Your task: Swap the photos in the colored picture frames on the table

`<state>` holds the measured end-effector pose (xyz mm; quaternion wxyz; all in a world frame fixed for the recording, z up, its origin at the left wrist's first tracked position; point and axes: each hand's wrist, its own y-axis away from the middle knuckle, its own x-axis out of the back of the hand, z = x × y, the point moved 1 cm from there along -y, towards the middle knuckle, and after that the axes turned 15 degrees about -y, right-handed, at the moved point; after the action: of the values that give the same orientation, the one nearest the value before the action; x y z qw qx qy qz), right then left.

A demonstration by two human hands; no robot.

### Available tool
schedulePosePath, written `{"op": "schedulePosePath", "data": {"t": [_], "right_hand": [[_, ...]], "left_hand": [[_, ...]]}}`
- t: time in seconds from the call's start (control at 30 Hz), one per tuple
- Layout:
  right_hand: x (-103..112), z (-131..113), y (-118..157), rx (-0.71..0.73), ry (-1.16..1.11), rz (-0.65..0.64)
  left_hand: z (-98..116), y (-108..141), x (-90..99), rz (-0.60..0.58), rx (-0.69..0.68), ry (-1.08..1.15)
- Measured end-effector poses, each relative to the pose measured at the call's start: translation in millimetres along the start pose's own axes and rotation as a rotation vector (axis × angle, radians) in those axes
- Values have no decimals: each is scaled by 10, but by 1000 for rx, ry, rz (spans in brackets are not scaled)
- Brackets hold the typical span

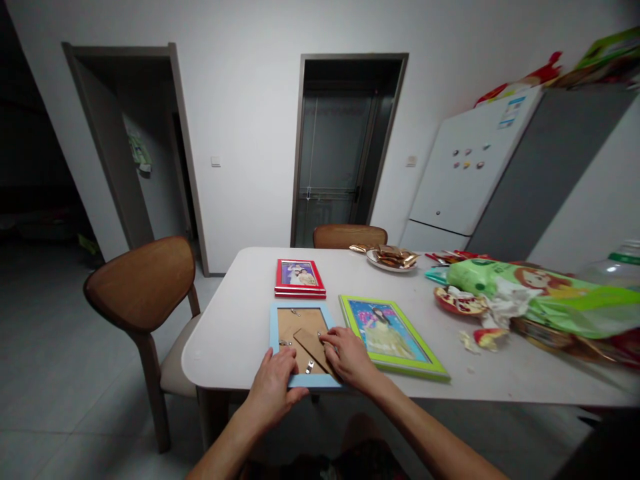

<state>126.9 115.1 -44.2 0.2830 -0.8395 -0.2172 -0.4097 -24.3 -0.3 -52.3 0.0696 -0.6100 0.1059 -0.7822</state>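
Observation:
A light-blue picture frame (274,328) lies face down near the table's front edge. Its brown backing board (305,320) shows metal clips and a fold-out stand (313,348). My left hand (274,380) grips the lower left corner, fingers over the rim and thumb along the front side. At the right side, my right hand (347,357) has its fingers bent and pressed together at a small metal clip (320,335) on the back; the fingertips partly cover it. Just right of this hand a green picture frame (420,363) lies face up, showing a figure in a pale dress.
Red picture frames (300,291) are stacked behind the blue one. Farther right are a plate (393,268) of wrapped snacks, a cut pomegranate (460,302), crumpled tissue (507,307) and a green package (565,293). Wooden chairs stand left (145,287) and behind (350,236) the white table (225,333).

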Motion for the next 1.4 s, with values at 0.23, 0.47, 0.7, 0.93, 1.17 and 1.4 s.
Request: {"op": "schedulePosePath", "data": {"t": [0.23,0.47,0.7,0.93,1.17,1.4], "right_hand": [[-47,29,-234,-101,9,4],[-55,134,-266,-163,-36,89],[-62,202,-344,-210,-51,76],[-58,116,-206,-111,-109,103],[-111,-156,212,338,-184,-69],[-60,-243,301,363,-176,-85]], "left_hand": [[2,-10,-10,14,8,10],[-2,-7,-11,26,8,16],[19,0,10,26,14,20],[-7,1,-28,38,0,31],[-21,1,-81,69,1,44],[-9,1,-68,85,-12,80]]}}
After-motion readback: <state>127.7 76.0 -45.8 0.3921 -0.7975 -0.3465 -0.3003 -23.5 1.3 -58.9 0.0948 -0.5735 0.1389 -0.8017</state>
